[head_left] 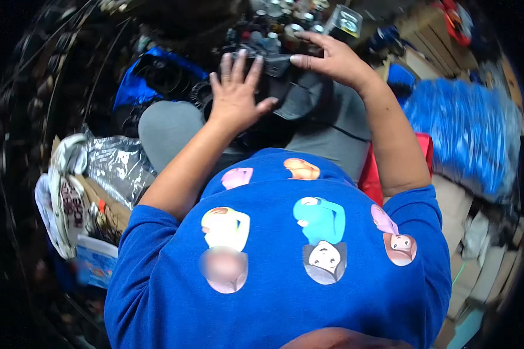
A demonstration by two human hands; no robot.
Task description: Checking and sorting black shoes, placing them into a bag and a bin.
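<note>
My left hand (236,96) is spread flat, fingers apart, over a dark item between my knees; its kind is hard to make out. To the right, my right hand (335,63) has its thumb and forefinger apart. Its thumb tip is at the edge of a black, smooth-looking piece (278,66), which lies between the two hands. Neither hand is wrapped round anything. Below them, something dark and partly see-through rests over my grey-trousered lap (300,99). A thin black cord (346,132) runs off it to the right.
Several small capped bottles (272,39) stand beyond my hands, beside a clear box (344,22). Blue plastic-wrapped goods (460,131) and a red bag (425,151) are at right. At left lie a blue bag (135,84), clear plastic wrapping (119,163) and white cloth (64,198).
</note>
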